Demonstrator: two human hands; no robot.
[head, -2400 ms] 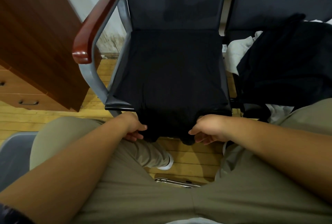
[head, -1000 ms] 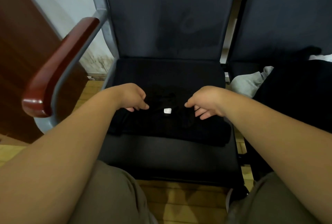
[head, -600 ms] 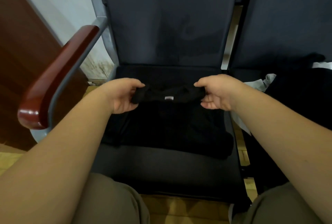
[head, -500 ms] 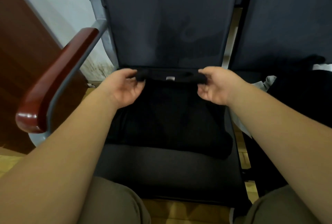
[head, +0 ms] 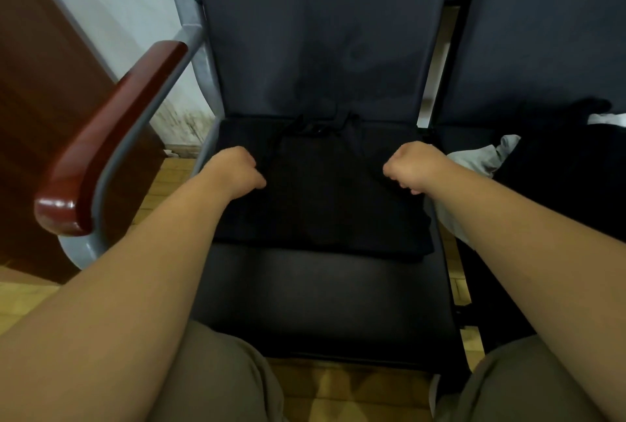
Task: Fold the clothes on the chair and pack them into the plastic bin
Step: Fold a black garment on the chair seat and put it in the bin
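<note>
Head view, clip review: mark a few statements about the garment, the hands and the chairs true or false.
1. The black garment lies on the chair seat. True.
2. Both hands are raised in front of the backrest. False: the left hand and the right hand are low at the garment's two sides, with fingers curled.
3. A red-brown armrest stands on the chair's left side. True.
4. The neighbouring chair holds nothing. False: dark and grey clothes lie piled on it.
</note>
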